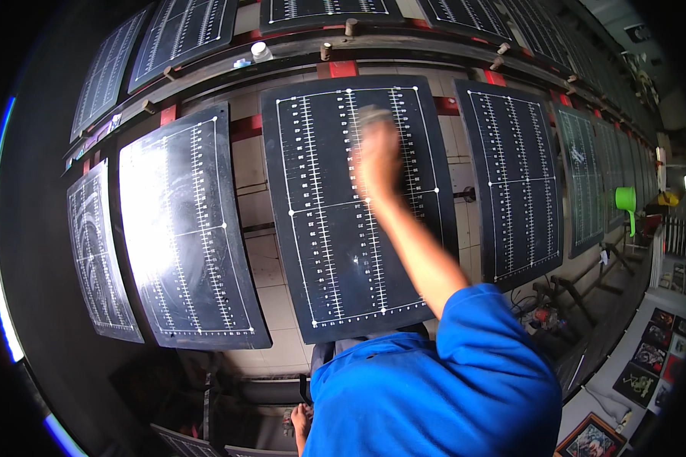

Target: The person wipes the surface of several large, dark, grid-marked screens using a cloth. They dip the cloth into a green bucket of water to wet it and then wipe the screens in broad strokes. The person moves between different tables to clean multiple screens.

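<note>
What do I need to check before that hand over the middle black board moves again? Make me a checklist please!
1. Right hand over the middle board: ok.
2. Grey thing in that hand: ok, though too blurred to name.
3. All white markings in sight: not ok, the right arm hides some.
4. Left hand off the board: ok, it's low, beside the blue shirt.
5. White jar off the board: ok, it's beyond the far edge.
6. Pressing hard: cannot tell.

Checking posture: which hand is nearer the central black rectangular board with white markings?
Right. The right hand is over the board; the left hand is down beyond its near edge.
</note>
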### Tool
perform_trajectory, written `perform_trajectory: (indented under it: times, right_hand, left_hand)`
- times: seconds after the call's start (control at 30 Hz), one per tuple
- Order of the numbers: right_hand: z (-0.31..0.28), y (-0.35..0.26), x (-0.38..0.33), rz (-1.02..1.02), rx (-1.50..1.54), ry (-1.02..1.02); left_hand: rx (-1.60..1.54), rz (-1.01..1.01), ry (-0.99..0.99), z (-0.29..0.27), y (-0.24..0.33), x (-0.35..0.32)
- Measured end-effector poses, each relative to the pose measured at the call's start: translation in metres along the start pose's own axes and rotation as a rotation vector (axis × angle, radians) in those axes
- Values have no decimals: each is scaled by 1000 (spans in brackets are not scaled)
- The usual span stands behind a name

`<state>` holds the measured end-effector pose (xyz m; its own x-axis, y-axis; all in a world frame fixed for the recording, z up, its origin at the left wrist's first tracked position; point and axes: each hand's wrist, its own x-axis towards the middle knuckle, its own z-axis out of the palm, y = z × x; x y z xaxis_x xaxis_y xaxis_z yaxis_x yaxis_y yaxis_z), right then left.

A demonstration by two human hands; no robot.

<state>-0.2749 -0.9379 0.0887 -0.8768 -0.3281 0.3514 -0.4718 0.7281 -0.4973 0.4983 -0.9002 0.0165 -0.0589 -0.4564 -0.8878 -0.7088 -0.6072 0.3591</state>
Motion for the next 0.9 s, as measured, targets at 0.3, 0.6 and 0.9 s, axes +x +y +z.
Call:
perform_trajectory:
  times: [0.3, 0.6, 0.9]
  right_hand:
    - [-35, 26, -5, -197, 162, -243]
    - [152, -73, 104, -99, 491, 115]
    - [-7, -74, -202, -771, 437, -509]
  left_hand:
    - [-242, -103, 3, 37, -37, -26]
    - [48, -13, 39, 73, 51, -43]
    - [-257, -45, 39, 59, 62, 6]
